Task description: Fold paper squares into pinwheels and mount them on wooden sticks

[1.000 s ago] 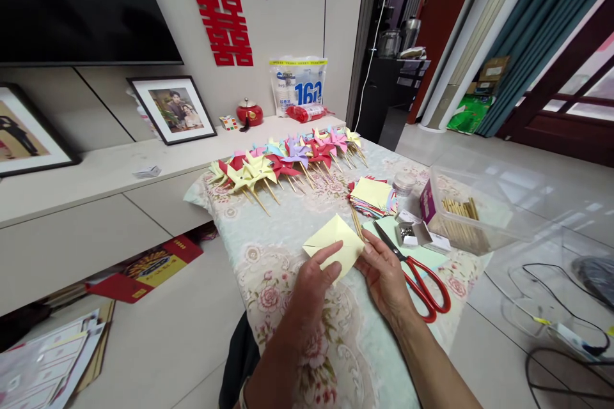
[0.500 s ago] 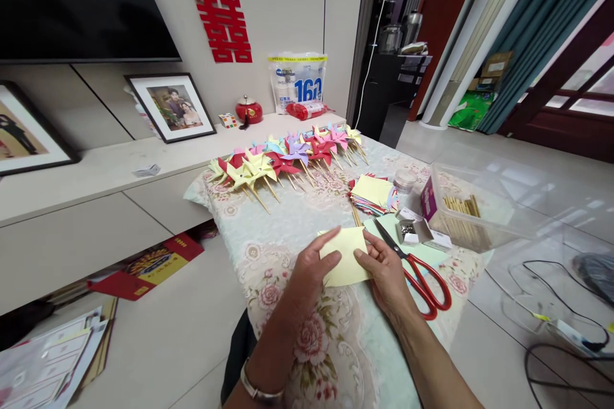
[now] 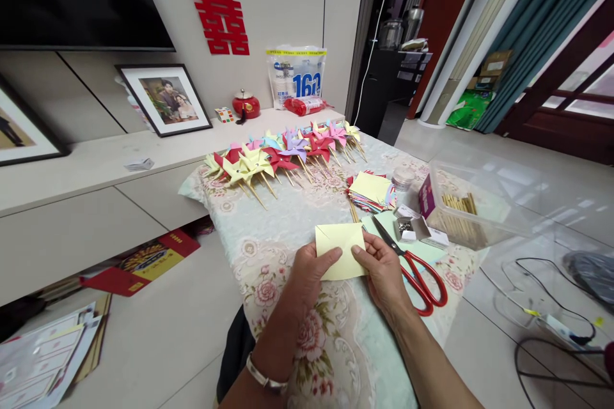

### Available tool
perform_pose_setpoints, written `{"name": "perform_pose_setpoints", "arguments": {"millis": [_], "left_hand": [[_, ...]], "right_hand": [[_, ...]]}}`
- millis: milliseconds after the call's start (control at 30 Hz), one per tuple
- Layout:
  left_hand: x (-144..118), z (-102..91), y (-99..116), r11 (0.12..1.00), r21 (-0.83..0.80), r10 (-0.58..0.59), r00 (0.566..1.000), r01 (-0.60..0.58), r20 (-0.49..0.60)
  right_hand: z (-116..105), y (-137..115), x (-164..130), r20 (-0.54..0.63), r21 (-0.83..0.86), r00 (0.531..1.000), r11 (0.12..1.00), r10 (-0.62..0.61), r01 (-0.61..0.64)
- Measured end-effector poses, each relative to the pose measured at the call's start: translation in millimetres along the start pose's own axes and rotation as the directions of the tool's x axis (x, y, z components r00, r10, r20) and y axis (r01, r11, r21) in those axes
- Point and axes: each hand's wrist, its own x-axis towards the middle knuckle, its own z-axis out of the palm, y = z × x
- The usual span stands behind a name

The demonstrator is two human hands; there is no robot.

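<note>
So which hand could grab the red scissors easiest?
Probably the right hand. The red scissors lie right beside it on the table, while the left hand sits on the far side of the yellow paper that both hands hold.

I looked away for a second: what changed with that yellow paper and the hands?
The yellow paper, a second ago held up tilted like a diamond, has been turned square and lowered toward the table. The left hand and right hand kept pinching its lower edge throughout. The scissors, paper stack and pinwheels lie unmoved.
</note>
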Motion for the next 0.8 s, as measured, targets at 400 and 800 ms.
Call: {"name": "perform_pose_setpoints", "arguments": {"millis": [400,800], "left_hand": [[3,-10.0,15,0.996,0.063,-0.050,0.993,0.057,-0.103],[9,-24.0,18,0.998,0.052,-0.029,0.995,0.034,-0.093]], "right_hand": [[-7,5,2,-0.013,-0.167,0.986,0.973,-0.165,0.160],[-8,0,-5,0.400,-0.545,0.812,0.602,-0.425,0.584]]}}
